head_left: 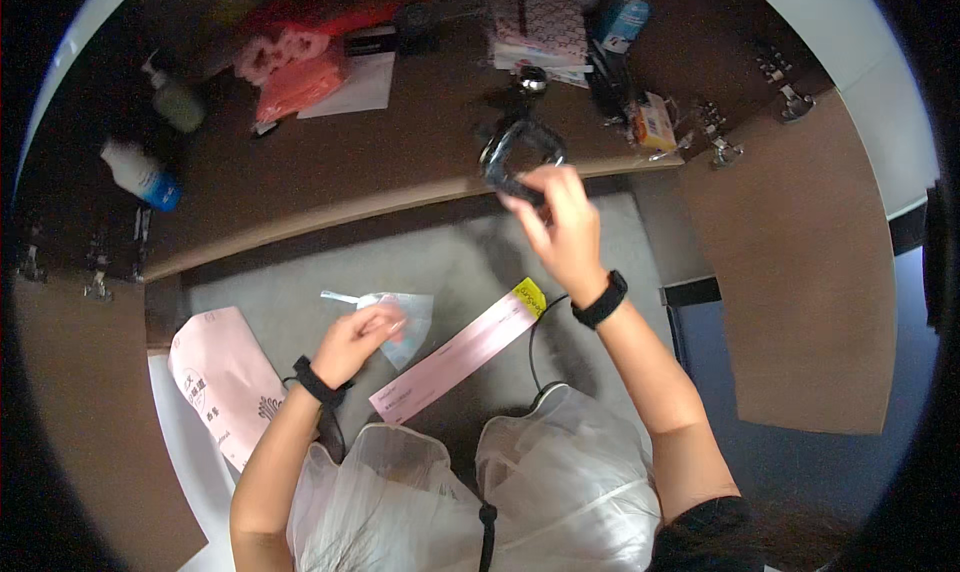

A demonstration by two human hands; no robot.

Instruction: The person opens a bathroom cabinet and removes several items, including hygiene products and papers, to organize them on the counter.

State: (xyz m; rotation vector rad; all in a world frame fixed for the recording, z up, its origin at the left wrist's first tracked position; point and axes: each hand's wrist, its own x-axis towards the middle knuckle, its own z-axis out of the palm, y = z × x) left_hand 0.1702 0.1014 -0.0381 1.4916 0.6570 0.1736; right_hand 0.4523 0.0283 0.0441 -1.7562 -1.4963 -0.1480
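Note:
My right hand (pixel 562 222) is raised at the front edge of the brown cabinet shelf, its fingers closed round a glossy black loop-shaped object (pixel 492 162). Just beyond the loop is a shiny round knob (pixel 533 80); whether the two are joined I cannot tell. My left hand (pixel 362 340), lower and further left, is blurred, with its fingers curled in. It overlaps a small clear plastic bag (pixel 412 337), and anything inside the fingers is hidden. Between my hands a long pink paper strip (pixel 455 367) with a yellow end lies slanted.
A pink paper bag (pixel 225 377) lies at the left. On the shelf are a pump bottle (pixel 178 104), a white-and-blue bottle (pixel 142 177), a red plastic packet (pixel 298 87), stacked notebooks (pixel 540 32) and an orange-and-white packet (pixel 655 124). An open cabinet door (pixel 800 272) stands at the right.

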